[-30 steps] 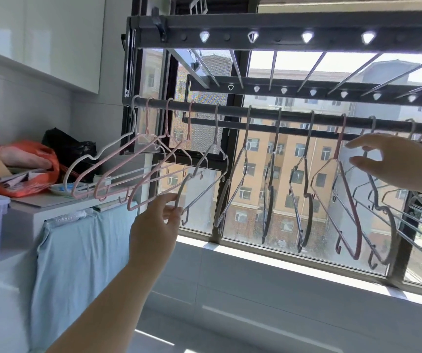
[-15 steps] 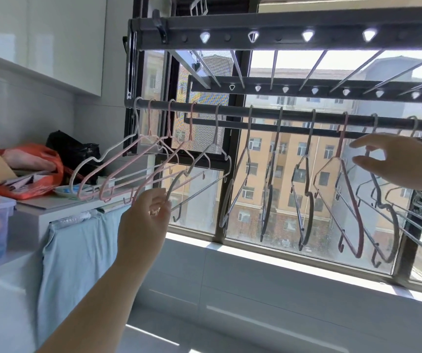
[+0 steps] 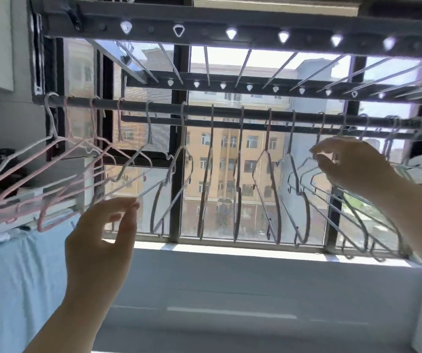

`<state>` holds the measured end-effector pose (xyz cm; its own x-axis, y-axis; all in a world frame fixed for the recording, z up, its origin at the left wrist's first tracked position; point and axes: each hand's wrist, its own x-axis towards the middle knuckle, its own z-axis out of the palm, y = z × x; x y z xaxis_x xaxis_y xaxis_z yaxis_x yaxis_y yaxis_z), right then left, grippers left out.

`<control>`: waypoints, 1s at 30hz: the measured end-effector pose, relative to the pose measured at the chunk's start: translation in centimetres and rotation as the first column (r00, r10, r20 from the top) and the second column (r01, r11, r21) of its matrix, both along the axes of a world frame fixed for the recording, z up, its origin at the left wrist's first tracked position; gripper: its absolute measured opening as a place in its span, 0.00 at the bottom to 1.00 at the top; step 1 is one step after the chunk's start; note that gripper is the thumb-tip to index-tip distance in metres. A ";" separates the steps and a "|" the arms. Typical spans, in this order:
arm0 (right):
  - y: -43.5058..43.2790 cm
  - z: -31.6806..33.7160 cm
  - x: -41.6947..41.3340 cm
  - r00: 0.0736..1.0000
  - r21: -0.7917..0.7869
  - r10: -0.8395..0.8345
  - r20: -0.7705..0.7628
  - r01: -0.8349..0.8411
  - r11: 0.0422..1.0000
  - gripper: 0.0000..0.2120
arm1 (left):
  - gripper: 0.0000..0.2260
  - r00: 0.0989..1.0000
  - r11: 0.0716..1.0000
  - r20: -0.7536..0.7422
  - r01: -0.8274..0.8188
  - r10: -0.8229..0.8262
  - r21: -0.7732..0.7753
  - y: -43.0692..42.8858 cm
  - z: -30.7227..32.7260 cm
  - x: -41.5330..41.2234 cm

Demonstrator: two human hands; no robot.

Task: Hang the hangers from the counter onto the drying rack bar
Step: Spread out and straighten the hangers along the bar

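Hangers hung in a row along the drying rack bar, from its left end to its right end. The left hand pinched the lower corner of 1 grey hanger near the left end. The right hand sat among hanger necks toward the right end, fingers loosely curled; whether it gripped any could not be told.

The drying rack bar looks like dark, matt metal. The hangers are thin wire, the left ones with a smooth pink or white coating. A soft, pale blue cloth drapes at left. The window glass is glossy.
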<state>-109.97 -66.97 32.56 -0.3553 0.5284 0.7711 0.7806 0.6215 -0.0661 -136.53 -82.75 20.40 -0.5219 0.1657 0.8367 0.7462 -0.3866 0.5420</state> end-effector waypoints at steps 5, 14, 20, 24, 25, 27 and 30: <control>-0.1 -0.4 5.5 0.996 0.004 -0.063 -0.065 0.063 0.998 0.12 | 0.08 0.991 0.995 -0.084 0.100 -0.100 0.000 1.7 0.6 4.2; 0.4 -2.6 19.2 0.983 -0.021 -0.113 -0.148 0.111 0.994 0.12 | 0.08 0.965 0.970 -0.106 0.242 -0.240 0.005 5.7 0.3 15.8; 2.0 -5.8 28.8 0.935 -0.030 -0.105 -0.339 0.101 0.994 0.11 | 0.08 0.967 0.968 -0.041 0.250 -0.250 -0.002 7.6 -1.5 25.2; 2.9 -8.6 33.1 0.883 -0.054 -0.094 -0.460 0.078 0.996 0.11 | 0.03 0.985 0.983 -0.017 0.170 -0.171 -0.065 8.0 -2.3 30.7; 3.2 -9.3 34.0 0.875 -0.067 -0.082 -0.477 0.057 0.996 0.11 | 0.04 0.988 0.986 -0.016 0.152 -0.153 -0.075 8.1 -2.3 32.2; 3.8 -10.4 34.9 0.871 -0.094 -0.073 -0.486 0.031 0.995 0.11 | 0.07 0.990 0.985 -0.033 0.135 -0.140 -0.107 8.3 -2.3 34.6; 4.4 -11.3 35.7 0.877 -0.147 -0.069 -0.476 -0.002 0.989 0.11 | 0.15 0.989 0.978 -0.069 0.113 -0.127 -0.173 9.2 -2.3 38.5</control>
